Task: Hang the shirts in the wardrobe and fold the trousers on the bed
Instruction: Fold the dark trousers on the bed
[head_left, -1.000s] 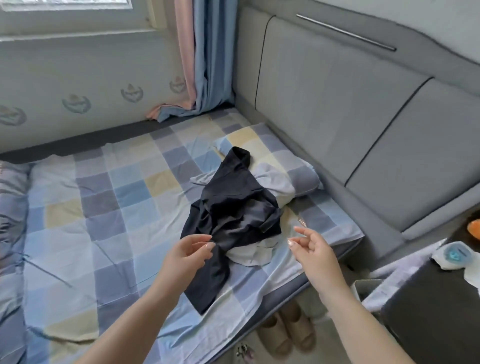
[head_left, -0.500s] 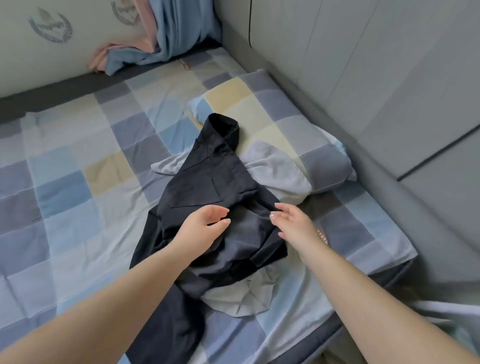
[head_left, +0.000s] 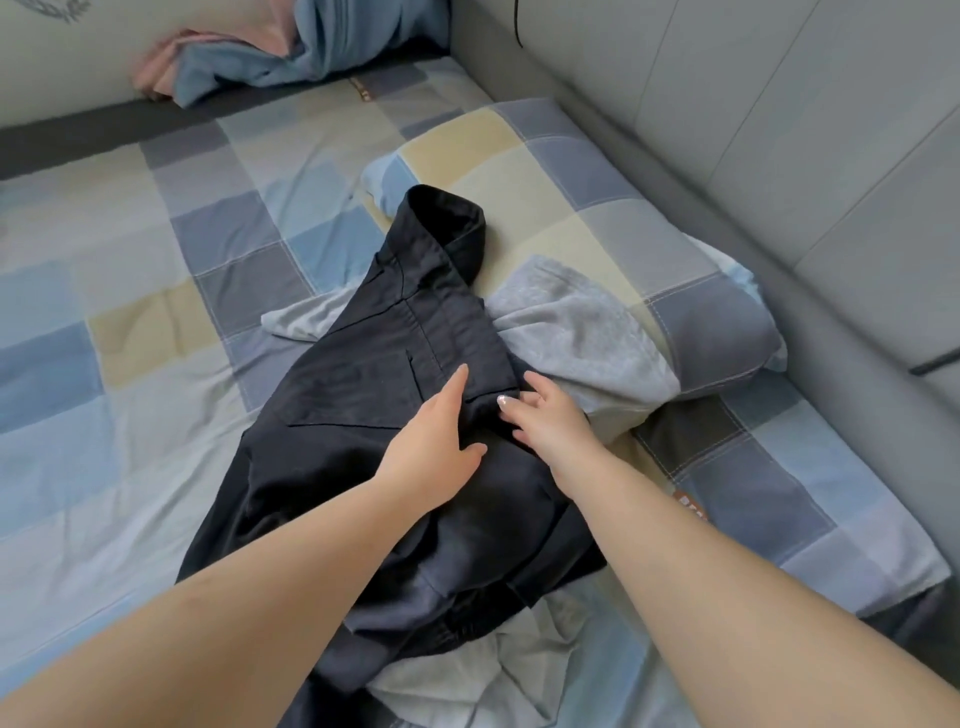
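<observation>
A black garment (head_left: 363, 395) with seams and a slit pocket lies crumpled in the middle of the bed (head_left: 130, 291). It lies on top of a light grey garment (head_left: 576, 338), which shows at the right and near the front edge. My left hand (head_left: 436, 441) rests flat on the black cloth with its fingers straight. My right hand (head_left: 545, 421) touches the right edge of the black garment with loosely bent fingers, where it meets the grey one. I cannot see a firm grip in either hand.
A checked pillow (head_left: 597, 197) sits behind the clothes against the grey padded headboard (head_left: 779, 104). The end of a blue and pink curtain (head_left: 270, 57) is bunched on the bed's far side. The bed's front edge is at the lower right.
My view moved in closer over the bed. Both hands reached forward from above the bed's edge and came down onto the black garment, close together.
</observation>
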